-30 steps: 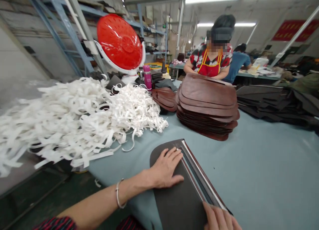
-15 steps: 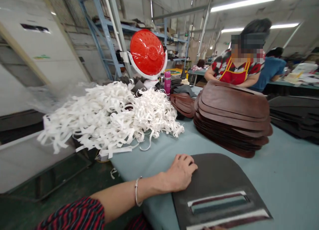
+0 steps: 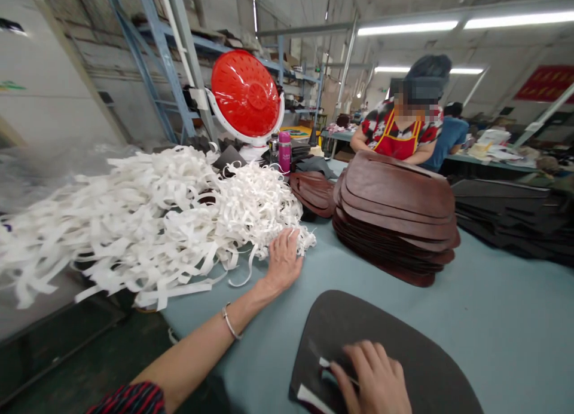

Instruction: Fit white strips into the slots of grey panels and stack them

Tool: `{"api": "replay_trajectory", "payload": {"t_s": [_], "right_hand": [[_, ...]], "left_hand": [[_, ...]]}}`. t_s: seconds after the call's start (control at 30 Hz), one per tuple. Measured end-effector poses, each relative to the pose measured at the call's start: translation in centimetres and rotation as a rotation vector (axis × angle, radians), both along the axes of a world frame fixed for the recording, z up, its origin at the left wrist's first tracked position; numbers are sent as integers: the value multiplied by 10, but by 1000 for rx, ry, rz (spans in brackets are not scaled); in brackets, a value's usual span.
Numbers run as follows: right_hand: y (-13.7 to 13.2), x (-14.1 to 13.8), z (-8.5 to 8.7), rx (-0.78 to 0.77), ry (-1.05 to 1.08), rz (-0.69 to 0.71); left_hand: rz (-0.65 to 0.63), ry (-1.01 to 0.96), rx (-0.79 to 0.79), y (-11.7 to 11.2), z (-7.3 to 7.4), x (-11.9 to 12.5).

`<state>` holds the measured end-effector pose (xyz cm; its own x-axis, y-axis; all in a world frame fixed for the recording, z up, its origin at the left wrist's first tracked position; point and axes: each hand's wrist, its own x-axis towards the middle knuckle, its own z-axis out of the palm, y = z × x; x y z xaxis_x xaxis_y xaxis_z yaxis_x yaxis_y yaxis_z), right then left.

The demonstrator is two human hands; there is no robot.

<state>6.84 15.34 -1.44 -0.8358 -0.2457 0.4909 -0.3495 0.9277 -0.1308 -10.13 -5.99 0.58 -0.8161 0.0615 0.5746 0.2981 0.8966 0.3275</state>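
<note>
White strips [image 3: 179, 205], heaped seemingly for easy reach, met my left hand [image 3: 284, 261] in the head view, fingers bunched, any grip hidden. My blurred right hand [image 3: 379, 378], hold unclear, spanned the slotted dark-grey panel [image 3: 403, 336] flat on the blue-grey worktable [image 3: 506, 342], perhaps steadying it.

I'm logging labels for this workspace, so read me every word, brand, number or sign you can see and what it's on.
No text is clear enough to quote.
Pink bottle: pale lettering, too small to read.
Red banner: yellow characters, too blurred.
White cabinet: green marking, too blurred to tell if it's words.
</note>
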Motion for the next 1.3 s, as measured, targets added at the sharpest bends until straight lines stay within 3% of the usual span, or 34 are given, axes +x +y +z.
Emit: {"api": "replay_trajectory", "payload": {"t_s": [0.1, 0.2, 0.33, 0.43, 0.5, 0.63, 0.8, 0.97, 1.03, 1.1, 1.17, 1.3], "right_hand": [[-22, -61, 34, -169, -123, 1], [-53, -125, 52, -334, -258, -69], [-91, -187, 46, -433, -295, -140], [-96, -205, 35, -483, -339, -174], [-81, -202, 32, -515, -388, -187], [-24, -171, 39, -507, -456, -200], [31, -123, 50, -443, -438, -227], [87, -75, 52, -515, -418, -395], [106, -55, 53, -585, -445, -423], [111, -39, 53, -674, -486, -388], [101, -30, 53, -762, -511, -338], [65, -27, 60, -1099, -497, -213]], "left_hand": [[1, 52, -3, 1, -6, -2], [-28, 75, 3, 3, -13, 1], [-85, 87, -25, -1, -20, -1], [-122, 65, -84, -11, -22, -7], [-101, 28, -119, -18, -23, -12], [-9, -9, -136, -22, -26, -20], [-64, -1, -177, -22, -31, -24], [61, -6, -22, -40, -29, -30], [70, 32, 67, -30, -21, -22], [59, 66, 138, -2, -8, -4], [-91, 29, 186, 36, 8, 24], [-740, -335, 322, 103, 36, 77]]}}
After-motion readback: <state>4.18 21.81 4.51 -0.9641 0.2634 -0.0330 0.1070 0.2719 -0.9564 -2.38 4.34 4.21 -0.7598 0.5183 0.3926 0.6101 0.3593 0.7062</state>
